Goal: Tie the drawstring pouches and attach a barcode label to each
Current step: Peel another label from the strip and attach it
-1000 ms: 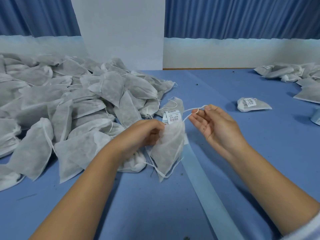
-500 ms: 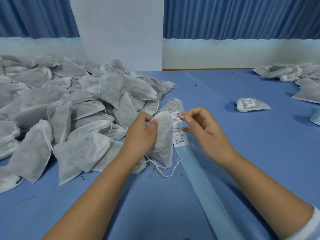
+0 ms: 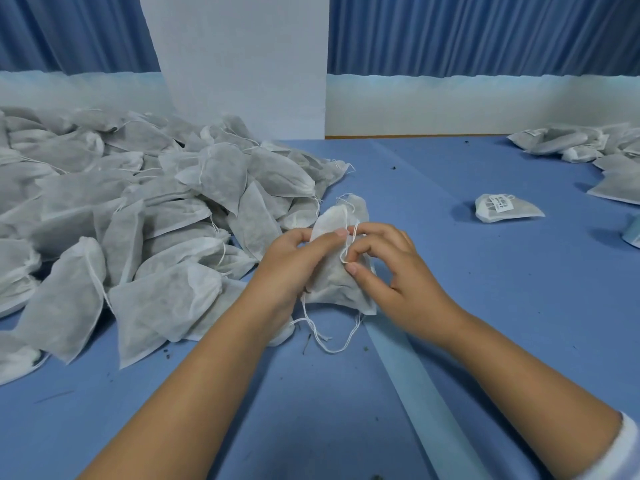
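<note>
On the blue cloth-covered table (image 3: pixel 450 271), close in front of the person, a white non-woven drawstring pouch (image 3: pixel 330 278) is held up between both hands, its bottom edge near the cloth. The left hand (image 3: pixel 294 265) curls round the pouch's left side, thumb laid across the front. The right hand (image 3: pixel 391 271) pinches a loop of the drawstring (image 3: pixel 346 249) between thumb and fingertips against the pouch's upper part. The string's loose ends trail onto the cloth below.

A pale blue backing strip (image 3: pixel 426 393) runs from under the pouch toward the lower right. To the left, a wide heap of pouches (image 3: pixel 138 220) of the same kind covers the table, tumbled over one another. Well apart on the right, a single labelled pouch (image 3: pixel 505 213) lies flat, its printed label (image 3: pixel 502 203) facing up. A smaller pile of pouches (image 3: pixel 571 143) sits at the far right edge. Dark crumbs (image 3: pixel 393 167) dot the cloth.

Behind the table stands a white pillar (image 3: pixel 242 64), with pleated blue curtains (image 3: pixel 485 32) on either side above a white wall band (image 3: pixel 450 102).
</note>
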`<state>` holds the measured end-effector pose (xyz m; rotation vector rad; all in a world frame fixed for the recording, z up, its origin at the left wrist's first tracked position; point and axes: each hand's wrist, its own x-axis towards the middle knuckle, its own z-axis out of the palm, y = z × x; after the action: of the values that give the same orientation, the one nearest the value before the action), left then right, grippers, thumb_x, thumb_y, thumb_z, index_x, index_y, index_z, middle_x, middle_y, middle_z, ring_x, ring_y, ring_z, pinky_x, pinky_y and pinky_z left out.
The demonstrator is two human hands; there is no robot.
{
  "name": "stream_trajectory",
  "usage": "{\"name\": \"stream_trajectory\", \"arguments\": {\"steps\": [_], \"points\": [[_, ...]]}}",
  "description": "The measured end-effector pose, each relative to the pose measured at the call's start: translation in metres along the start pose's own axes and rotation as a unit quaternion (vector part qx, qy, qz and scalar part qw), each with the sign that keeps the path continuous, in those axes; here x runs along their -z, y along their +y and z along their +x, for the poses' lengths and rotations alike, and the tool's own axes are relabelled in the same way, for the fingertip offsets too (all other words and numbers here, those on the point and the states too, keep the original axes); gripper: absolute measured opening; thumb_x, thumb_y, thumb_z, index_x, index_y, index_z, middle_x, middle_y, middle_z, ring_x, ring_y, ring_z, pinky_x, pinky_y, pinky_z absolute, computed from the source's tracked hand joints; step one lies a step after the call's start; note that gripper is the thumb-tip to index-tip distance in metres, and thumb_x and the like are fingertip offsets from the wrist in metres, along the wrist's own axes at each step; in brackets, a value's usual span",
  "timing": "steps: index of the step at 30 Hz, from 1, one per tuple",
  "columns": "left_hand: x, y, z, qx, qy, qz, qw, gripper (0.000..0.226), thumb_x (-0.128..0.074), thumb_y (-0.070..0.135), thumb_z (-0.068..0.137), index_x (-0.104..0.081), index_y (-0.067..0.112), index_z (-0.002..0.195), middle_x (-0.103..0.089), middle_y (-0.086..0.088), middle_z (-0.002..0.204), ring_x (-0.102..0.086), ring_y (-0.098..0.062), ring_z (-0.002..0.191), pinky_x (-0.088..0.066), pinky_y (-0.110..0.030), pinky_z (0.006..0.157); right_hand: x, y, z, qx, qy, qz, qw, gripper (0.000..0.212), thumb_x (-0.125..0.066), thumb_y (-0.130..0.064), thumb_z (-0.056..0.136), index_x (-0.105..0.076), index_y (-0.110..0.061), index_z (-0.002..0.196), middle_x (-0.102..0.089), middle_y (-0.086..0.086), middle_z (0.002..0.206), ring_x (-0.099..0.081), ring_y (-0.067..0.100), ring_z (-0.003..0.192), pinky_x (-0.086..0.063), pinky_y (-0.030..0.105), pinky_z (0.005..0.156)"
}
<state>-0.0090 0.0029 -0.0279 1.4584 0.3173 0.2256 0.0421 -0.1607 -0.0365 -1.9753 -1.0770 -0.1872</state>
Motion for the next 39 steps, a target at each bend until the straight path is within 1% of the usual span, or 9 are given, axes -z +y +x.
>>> {"name": "stream_trajectory", "arguments": {"steps": [3, 7, 11, 15, 18, 21, 27, 33, 39], "points": [[0.002, 0.0, -0.001, -0.003, -0.033, 0.005, 0.999, 0.041, -0.084, 0.033, 0.074, -0.072, 0.011, 0.106, -0.077, -0.01, 0.095, -0.074, -0.024, 0.085, -0.057, -0.031, 0.072, 0.002, 0.001, 0.001, -0.008, -0.024, 0.028, 0.999, 0.022, -0.063, -0.014, 0.093, -0.059, -0.036, 0.093, -0.049, -0.009, 0.126, -0.037, 0.014, 0.133, -0.024, 0.016, 0.107], [0.007, -0.001, 0.005, 0.0, 0.019, 0.021, 1.0, 0.01, -0.077, 0.017, 0.083, -0.075, 0.011, 0.092, -0.074, -0.002, 0.073, -0.067, -0.012, 0.06, -0.047, -0.018, 0.051, 0.005, 0.004, 0.004, -0.023, 0.006, 0.136, 0.99, 0.017, -0.061, -0.015, 0.093, -0.065, -0.031, 0.094, -0.055, -0.006, 0.124, -0.048, 0.012, 0.127, -0.044, 0.025, 0.1], [0.014, 0.0, 0.011, 0.017, 0.096, 0.023, 0.995, 0.01, -0.075, 0.022, 0.084, -0.072, 0.014, 0.079, -0.071, -0.001, 0.068, -0.063, -0.015, 0.06, -0.046, -0.024, 0.058, 0.013, 0.023, 0.007, -0.061, 0.0, -0.038, 0.997, 0.015, -0.064, -0.012, 0.091, -0.068, -0.026, 0.095, -0.062, -0.004, 0.1, -0.057, 0.007, 0.095, -0.049, 0.027, 0.083], [0.022, 0.002, 0.015, 0.051, 0.128, 0.007, 0.99, 0.017, -0.071, 0.022, 0.081, -0.061, 0.018, 0.069, -0.061, 0.007, 0.052, -0.058, -0.014, 0.055, -0.043, -0.025, 0.058, 0.013, 0.035, 0.006, -0.08, -0.155, -0.189, 0.966, 0.028, -0.064, -0.025, 0.092, -0.065, -0.02, 0.12, -0.06, -0.001, 0.11, -0.052, 0.019, 0.105, -0.04, 0.027, 0.094], [0.023, 0.005, 0.014, 0.08, 0.097, -0.01, 0.992, 0.012, -0.071, 0.019, 0.08, -0.067, 0.01, 0.086, -0.067, -0.005, 0.074, -0.061, -0.024, 0.076, -0.045, -0.036, 0.075, 0.013, 0.031, 0.007, -0.084, -0.181, -0.199, 0.96, 0.036, -0.063, -0.029, 0.093, -0.061, -0.021, 0.128, -0.058, 0.002, 0.11, -0.049, 0.02, 0.105, -0.038, 0.028, 0.095], [0.02, 0.006, 0.01, 0.101, 0.049, -0.021, 0.993, 0.034, -0.072, 0.022, 0.07, -0.067, 0.009, 0.101, -0.063, -0.015, 0.092, -0.06, -0.027, 0.087, -0.043, -0.039, 0.08, 0.015, 0.029, 0.006, -0.093, -0.197, -0.184, 0.958, 0.036, -0.066, -0.031, 0.091, -0.064, -0.019, 0.125, -0.056, 0.002, 0.106, -0.049, 0.018, 0.1, -0.04, 0.03, 0.092], [0.02, 0.0, 0.013, 0.149, -0.014, -0.026, 0.988, 0.014, -0.063, 0.012, 0.086, -0.073, 0.01, 0.095, -0.073, -0.008, 0.086, -0.068, -0.02, 0.07, -0.053, -0.027, 0.069, 0.015, 0.025, 0.005, -0.103, -0.193, -0.151, 0.964, 0.029, -0.071, -0.027, 0.088, -0.071, -0.021, 0.116, -0.057, 0.002, 0.104, -0.053, 0.015, 0.094, -0.043, 0.027, 0.09], [0.019, -0.004, 0.013, 0.171, -0.051, -0.02, 0.984, 0.023, -0.063, 0.014, 0.086, -0.074, 0.008, 0.105, -0.073, -0.011, 0.099, -0.067, -0.023, 0.085, -0.052, -0.033, 0.081, 0.015, 0.022, 0.006, -0.106, -0.179, -0.132, 0.969, 0.023, -0.073, -0.024, 0.086, -0.073, -0.022, 0.108, -0.06, 0.0, 0.105, -0.058, 0.014, 0.095, -0.045, 0.026, 0.088], [0.019, -0.005, 0.015, 0.197, -0.073, -0.029, 0.977, 0.012, -0.064, 0.016, 0.086, -0.075, 0.013, 0.089, -0.074, -0.004, 0.081, -0.07, -0.015, 0.064, -0.054, -0.023, 0.06, 0.016, 0.022, 0.005, -0.106, -0.188, -0.126, 0.968, 0.025, -0.073, -0.028, 0.086, -0.074, -0.022, 0.11, -0.06, -0.003, 0.106, -0.058, 0.013, 0.097, -0.043, 0.022, 0.089]]}}
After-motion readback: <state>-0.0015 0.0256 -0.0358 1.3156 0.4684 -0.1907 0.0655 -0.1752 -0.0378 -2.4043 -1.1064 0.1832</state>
